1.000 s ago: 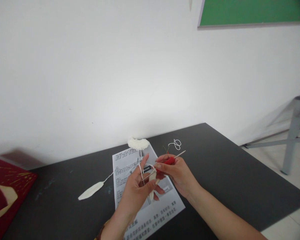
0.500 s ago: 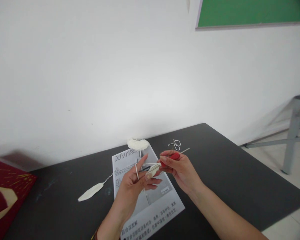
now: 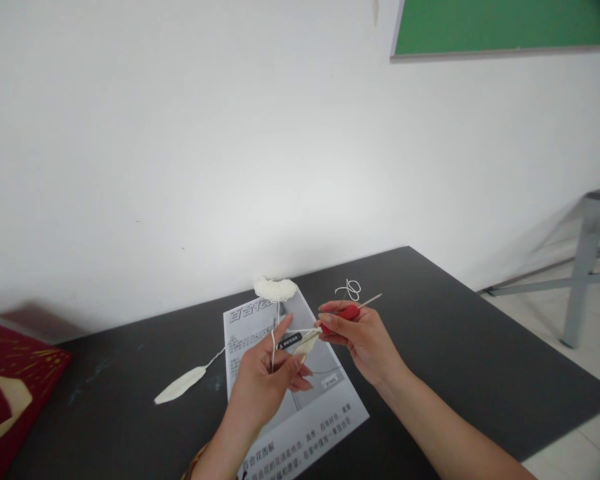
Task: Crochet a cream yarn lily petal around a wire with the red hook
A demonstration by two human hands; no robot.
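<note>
At centre frame I see the right hand (image 3: 363, 337) closed around a red-handled crochet hook (image 3: 347, 311). Its tip meets a small cream crocheted piece (image 3: 305, 342) pinched in the left hand (image 3: 267, 380), with cream yarn (image 3: 273, 343) looped over the raised index finger. Beneath them a printed instruction sheet (image 3: 325, 413) lies on the black table (image 3: 455, 347), with a cream petal (image 3: 180, 385) at lower left.

A white wall (image 3: 180, 133) bears a green board (image 3: 505, 23). A black table (image 3: 455, 347) stands against it. A grey frame (image 3: 587, 267) stands on pale floor (image 3: 595, 400)
</note>
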